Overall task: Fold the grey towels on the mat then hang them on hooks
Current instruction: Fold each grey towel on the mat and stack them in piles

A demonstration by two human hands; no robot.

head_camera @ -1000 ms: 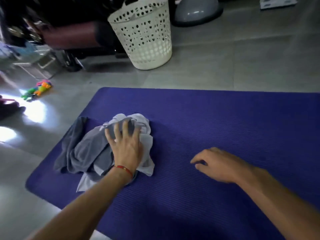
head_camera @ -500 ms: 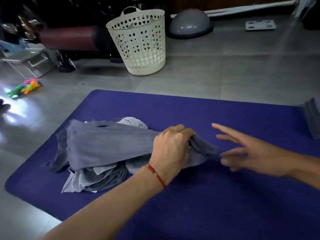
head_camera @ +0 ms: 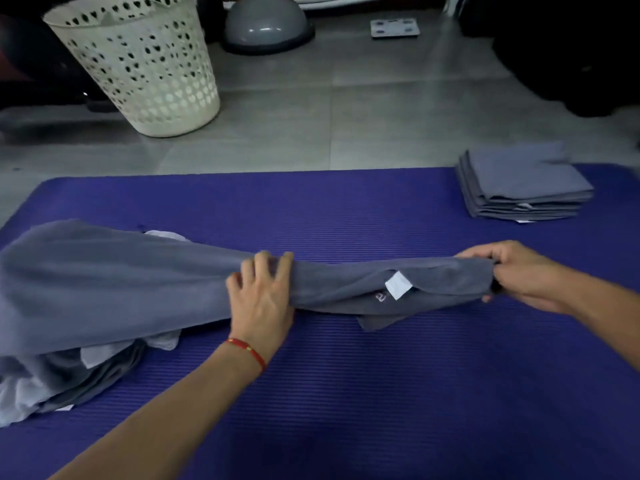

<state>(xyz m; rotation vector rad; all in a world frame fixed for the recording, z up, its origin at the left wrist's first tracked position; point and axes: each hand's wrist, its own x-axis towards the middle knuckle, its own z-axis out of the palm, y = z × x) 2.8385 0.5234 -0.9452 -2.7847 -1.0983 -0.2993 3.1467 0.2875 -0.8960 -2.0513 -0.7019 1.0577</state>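
The grey towel (head_camera: 138, 282) lies stretched across the purple mat (head_camera: 346, 393), its long axis running left to right in front of the person. The right hand (head_camera: 519, 275) pinches one end, fingers (head_camera: 485, 249) curled over the bunched edge, and holds it a little off the mat. The left hand (head_camera: 263, 296) grips the towel near its middle, fingers wrapped over the top of the cloth. The far left part of the towel fans out wide and drapes over the pile of unfolded towels (head_camera: 69, 372) at the mat's left edge. A white label (head_camera: 398, 285) shows between the two hands.

So the free, unspread end lies to the left of both hands, and the left hand is the nearer one to it. Opening the towel flat likely calls for the left hand to slide outward along that axis to find the opposite end.

A stack of folded towels (head_camera: 523, 185) sits on the mat's far right corner, well apart.
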